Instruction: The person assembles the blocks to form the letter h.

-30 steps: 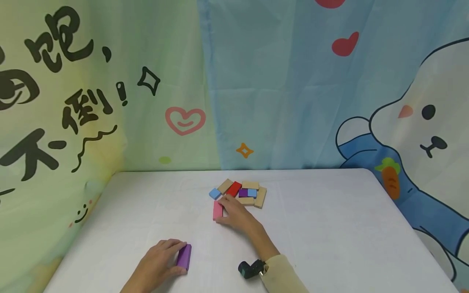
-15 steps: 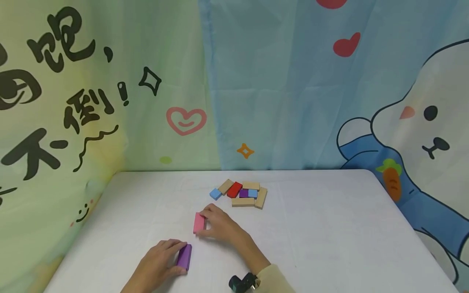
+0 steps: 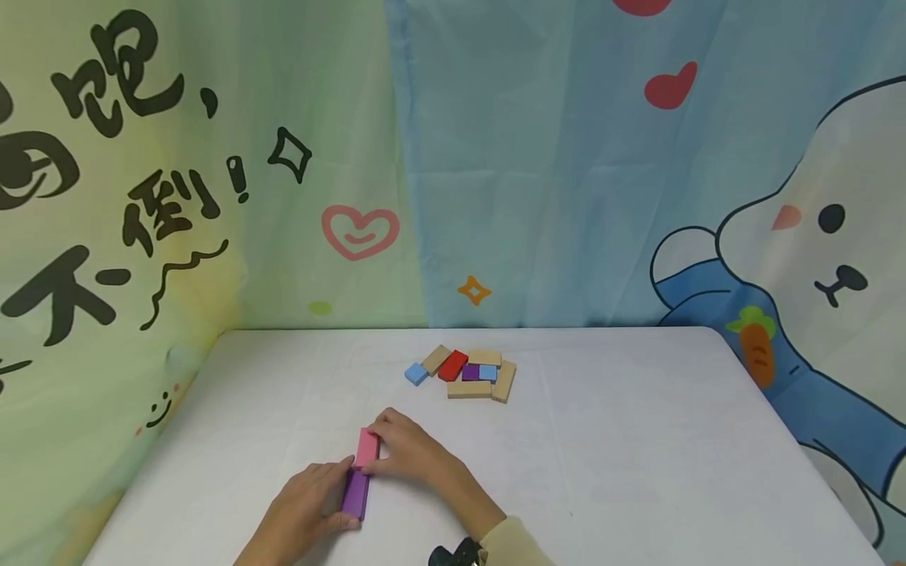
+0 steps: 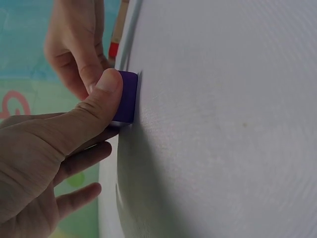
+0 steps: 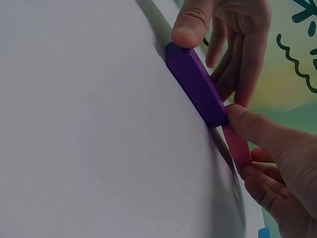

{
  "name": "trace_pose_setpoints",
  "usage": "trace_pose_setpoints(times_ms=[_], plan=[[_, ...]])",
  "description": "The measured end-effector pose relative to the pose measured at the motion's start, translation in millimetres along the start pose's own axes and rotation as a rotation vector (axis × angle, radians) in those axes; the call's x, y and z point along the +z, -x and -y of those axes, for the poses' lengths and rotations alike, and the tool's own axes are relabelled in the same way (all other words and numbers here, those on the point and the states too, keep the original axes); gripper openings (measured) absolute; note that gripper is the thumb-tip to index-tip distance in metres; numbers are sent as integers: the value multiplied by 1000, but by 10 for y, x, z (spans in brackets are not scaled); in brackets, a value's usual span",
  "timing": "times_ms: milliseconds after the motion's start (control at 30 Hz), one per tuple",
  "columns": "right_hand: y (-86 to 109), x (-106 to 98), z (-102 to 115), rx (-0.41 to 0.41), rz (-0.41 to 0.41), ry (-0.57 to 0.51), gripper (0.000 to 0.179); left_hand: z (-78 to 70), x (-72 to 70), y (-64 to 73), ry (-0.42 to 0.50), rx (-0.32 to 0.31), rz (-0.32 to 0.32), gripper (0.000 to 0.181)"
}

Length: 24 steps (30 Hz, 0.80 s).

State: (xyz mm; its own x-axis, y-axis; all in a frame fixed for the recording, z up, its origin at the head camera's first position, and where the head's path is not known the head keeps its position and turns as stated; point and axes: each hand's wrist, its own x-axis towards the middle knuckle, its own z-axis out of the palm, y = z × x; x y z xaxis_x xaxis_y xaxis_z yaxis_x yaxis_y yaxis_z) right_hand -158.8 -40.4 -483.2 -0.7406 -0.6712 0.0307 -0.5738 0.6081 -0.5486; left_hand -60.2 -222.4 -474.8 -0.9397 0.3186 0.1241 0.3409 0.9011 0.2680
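A purple wooden block [image 3: 355, 497] stands on the white table, gripped end to end between the thumb and fingers of my left hand [image 3: 300, 499]. In the left wrist view the thumb presses the near end of that block [image 4: 128, 96]. My right hand [image 3: 410, 450] pinches a pink block [image 3: 367, 448] by its ends, thumb at the near one. The pink block sits just beyond the purple one, roughly in line, their ends meeting in the head view. In the right wrist view the right thumb lies at that join, so contact there is partly hidden.
Farther back on the table [image 3: 623, 440] lies a cluster of several blocks: a blue one [image 3: 416, 374], a red one [image 3: 453, 366], a small purple one [image 3: 470, 373] and plain wood ones [image 3: 469, 390]. A printed curtain [image 3: 495, 196] hangs behind the table.
My right hand has brought the pink block from beside the cluster, leftward and nearer, to the far end of the purple block. The left hand and purple block have stayed nearly still.
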Motion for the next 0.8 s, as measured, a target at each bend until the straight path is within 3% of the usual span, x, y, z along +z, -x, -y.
trace_pose_setpoints(times_ms=[267, 533, 800], plan=[[-4, 54, 25, 8, -13, -9, 55, 2, 22, -5, -14, 7, -16, 77], [3, 64, 46, -36, 8, 18, 53, 25, 29, -25, -35, -4, 6, 75], [27, 71, 71, 3, 45, -43, 49, 24, 15, -31, -16, 20, 13, 74]])
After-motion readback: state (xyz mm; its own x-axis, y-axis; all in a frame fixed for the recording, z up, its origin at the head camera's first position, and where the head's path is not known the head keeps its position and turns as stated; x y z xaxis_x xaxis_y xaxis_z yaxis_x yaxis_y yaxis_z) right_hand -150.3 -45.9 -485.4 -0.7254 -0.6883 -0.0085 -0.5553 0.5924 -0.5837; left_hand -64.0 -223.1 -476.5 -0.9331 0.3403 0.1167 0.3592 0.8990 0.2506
